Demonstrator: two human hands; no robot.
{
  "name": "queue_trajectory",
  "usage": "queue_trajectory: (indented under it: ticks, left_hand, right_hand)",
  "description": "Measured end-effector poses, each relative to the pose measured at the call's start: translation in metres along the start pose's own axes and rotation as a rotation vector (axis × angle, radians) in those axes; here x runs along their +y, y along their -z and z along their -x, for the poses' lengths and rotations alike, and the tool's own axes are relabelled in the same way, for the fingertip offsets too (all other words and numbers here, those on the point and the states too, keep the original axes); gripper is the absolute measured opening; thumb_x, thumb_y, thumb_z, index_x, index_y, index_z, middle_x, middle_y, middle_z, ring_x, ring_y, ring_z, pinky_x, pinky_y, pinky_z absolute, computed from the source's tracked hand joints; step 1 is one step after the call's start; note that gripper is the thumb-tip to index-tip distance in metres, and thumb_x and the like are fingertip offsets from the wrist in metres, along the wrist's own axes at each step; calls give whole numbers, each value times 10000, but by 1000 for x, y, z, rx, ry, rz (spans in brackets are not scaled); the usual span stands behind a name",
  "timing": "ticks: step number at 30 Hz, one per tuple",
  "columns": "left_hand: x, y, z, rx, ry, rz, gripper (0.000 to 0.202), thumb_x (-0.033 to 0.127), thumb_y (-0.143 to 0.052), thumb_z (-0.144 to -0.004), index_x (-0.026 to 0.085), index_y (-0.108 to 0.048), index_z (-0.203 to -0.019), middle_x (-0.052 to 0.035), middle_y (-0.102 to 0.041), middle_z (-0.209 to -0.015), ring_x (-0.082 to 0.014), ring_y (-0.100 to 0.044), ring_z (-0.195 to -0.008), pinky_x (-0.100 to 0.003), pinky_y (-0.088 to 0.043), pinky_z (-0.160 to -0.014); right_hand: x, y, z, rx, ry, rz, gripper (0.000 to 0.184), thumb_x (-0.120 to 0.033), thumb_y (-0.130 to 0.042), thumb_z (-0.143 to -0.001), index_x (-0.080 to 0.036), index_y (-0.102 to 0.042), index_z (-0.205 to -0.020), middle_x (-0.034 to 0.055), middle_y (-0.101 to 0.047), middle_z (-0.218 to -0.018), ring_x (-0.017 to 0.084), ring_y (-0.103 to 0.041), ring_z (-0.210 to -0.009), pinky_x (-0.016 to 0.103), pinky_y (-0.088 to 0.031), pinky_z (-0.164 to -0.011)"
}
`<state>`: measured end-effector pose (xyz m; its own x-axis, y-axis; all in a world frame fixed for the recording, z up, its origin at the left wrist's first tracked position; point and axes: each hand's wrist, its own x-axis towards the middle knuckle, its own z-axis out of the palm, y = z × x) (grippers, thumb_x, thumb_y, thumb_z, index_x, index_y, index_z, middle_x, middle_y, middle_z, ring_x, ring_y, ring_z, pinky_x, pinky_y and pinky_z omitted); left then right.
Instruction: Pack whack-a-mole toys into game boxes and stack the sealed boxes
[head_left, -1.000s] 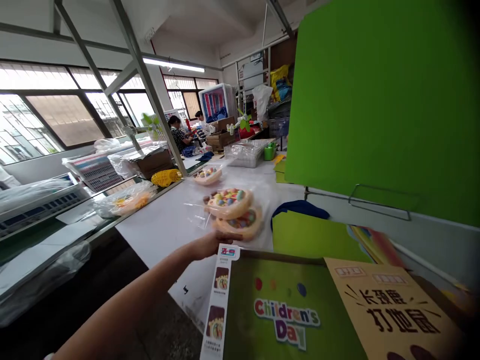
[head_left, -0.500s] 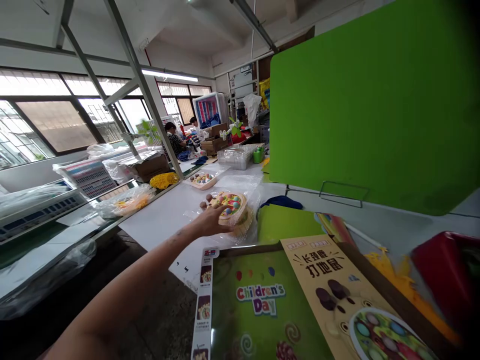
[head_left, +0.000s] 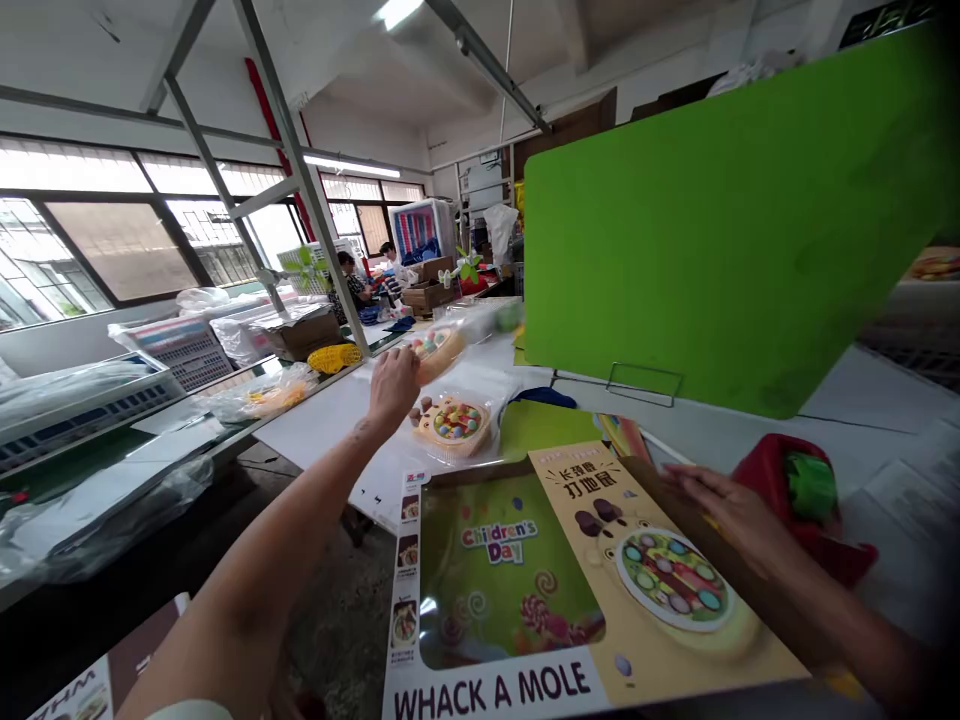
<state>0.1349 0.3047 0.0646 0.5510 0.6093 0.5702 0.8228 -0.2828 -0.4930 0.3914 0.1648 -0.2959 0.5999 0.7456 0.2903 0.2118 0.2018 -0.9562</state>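
Left hand (head_left: 394, 385): fingers clamped on the near edge of a giraffe toy tray (head_left: 439, 355), held tilted and raised over the tabletop (head_left: 311, 428), blurred. Half a second ago I had that hand low over two stacked trays; now a single tray (head_left: 454, 420) shows there, lying flat behind the box. I judge one was picked off the pile, though I can't confirm which.

Right hand (head_left: 727, 505): newly in view, well apart from the left, fingers extended along the right side of the WHACK A MOLE box (head_left: 600, 655). Cannot tell whether it grips. My reading: both tray and box are now being attended to, one hand each.

Box stands tilted nearest me, window facing up; more of its front shows than before. Beyond it, a light green sheet (head_left: 540, 425) and dark blue cloth (head_left: 544, 398); right, a red tub (head_left: 750, 468) with a green piece inside.

Outward: a large green board (head_left: 697, 240) on the right, yellow mesh bundle (head_left: 334, 358) left, stacked crates (head_left: 184, 345), barred windows (head_left: 127, 245). Two people (head_left: 349, 285) sit working far back.
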Motion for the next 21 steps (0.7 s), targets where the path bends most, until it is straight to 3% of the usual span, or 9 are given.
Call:
queue_trajectory:
  ticks: [3,7,10,12,14,16,17,19,21]
  left_hand:
    - [14,42,38,83,-128,13,257,155,-373,-995,135,-616,-1079,-138,-624,-1109,-279,-533,-1091,-443,-449,-944]
    - [52,72,129,60,-347,55,276,77,-381,-937,158,-619,-1053,-115,-639,-1032,-258,-514,-936,-395,-450,-799]
    - [79,71,202,2,-483,104,304,17,-460,-831,175,-623,-1034,-85,-648,-962,-233,-517,-846,-365,-453,-733]
    - [85,68,238,-123,-539,203,287,61,-526,-800,181,-627,-1040,-91,-649,-926,-251,-526,-836,-392,-461,-737]
    - [75,66,261,-295,-562,413,288,186,-613,-829,211,-639,-1115,-97,-665,-1000,-278,-551,-923,-443,-465,-852]
    - [52,65,271,-400,-421,743,425,383,-718,-812,260,-640,-1211,-100,-645,-1202,-308,-532,-1131,-488,-387,-1051]
    - [38,63,273,-395,-249,931,525,482,-753,-773,279,-635,-1243,-95,-600,-1314,-317,-479,-1250,-480,-316,-1134]
    - [9,51,275,-275,317,1283,631,615,-764,-707,282,-637,-1227,-80,-517,-1447,-310,-368,-1397,-415,-256,-1190]
    - [-9,30,276,-258,634,1367,694,687,-631,-798,281,-511,-1347,-98,-454,-1511,-297,-349,-1431,-427,-320,-1154]
  right_hand:
    - [-20,21,6,95,132,87,342,-405,-493,-875,-206,-711,-1049,143,-718,-1138,324,-667,-1105,414,-539,-944]
    - [-83,22,42,275,857,392,482,-398,-516,-970,-181,-513,-1400,173,-562,-1378,328,-486,-1339,496,-418,-1110]
    - [-114,3,78,123,1129,519,595,-378,-548,-975,-131,-386,-1492,195,-527,-1412,350,-426,-1372,566,-345,-1141]
    - [-115,-10,98,-28,1159,513,484,-345,-531,-981,-139,-475,-1415,162,-607,-1274,320,-532,-1237,539,-419,-1072]
    - [-107,-18,111,-162,1143,494,305,-246,-534,-964,-178,-585,-1257,106,-648,-1087,265,-608,-1031,444,-518,-906]
    - [-100,-19,120,-255,1090,505,211,-143,-539,-930,-204,-628,-1111,71,-641,-986,236,-613,-910,380,-530,-780]
    - [-98,-18,124,-283,1061,516,193,-114,-542,-918,-210,-633,-1059,63,-636,-963,232,-609,-885,371,-524,-756]
    - [-99,-15,128,-304,1028,550,167,-99,-558,-908,-213,-631,-1006,59,-634,-954,239,-606,-877,387,-518,-761]
    - [-104,-13,132,-320,1040,583,133,-103,-587,-898,-211,-628,-965,55,-635,-941,242,-606,-860,394,-514,-757]
